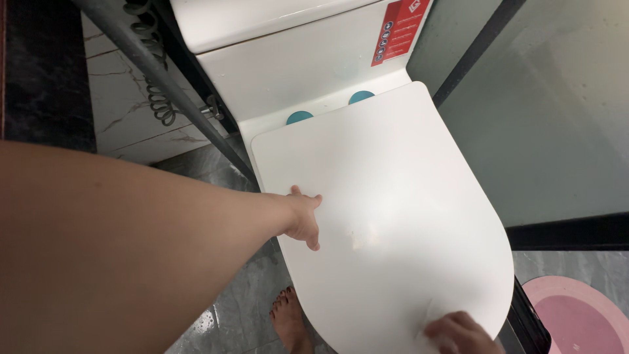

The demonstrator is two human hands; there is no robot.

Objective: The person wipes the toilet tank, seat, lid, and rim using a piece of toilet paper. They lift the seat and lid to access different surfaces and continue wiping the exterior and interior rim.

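The white toilet lid [386,216] is seen closed, filling the centre of the frame. Its left edge is touched by the left hand [303,219], fingers loosely spread, nothing gripped. At the lower right, the right hand [458,334] is curled at the front rim; whether something is held cannot be told. A bare foot [288,321] and a pink mat [583,314] lie below.

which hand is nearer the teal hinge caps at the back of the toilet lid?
Left. The left hand rests on the lid's left edge, partway toward the teal hinge caps. The right hand is at the lid's front edge, farthest from them.
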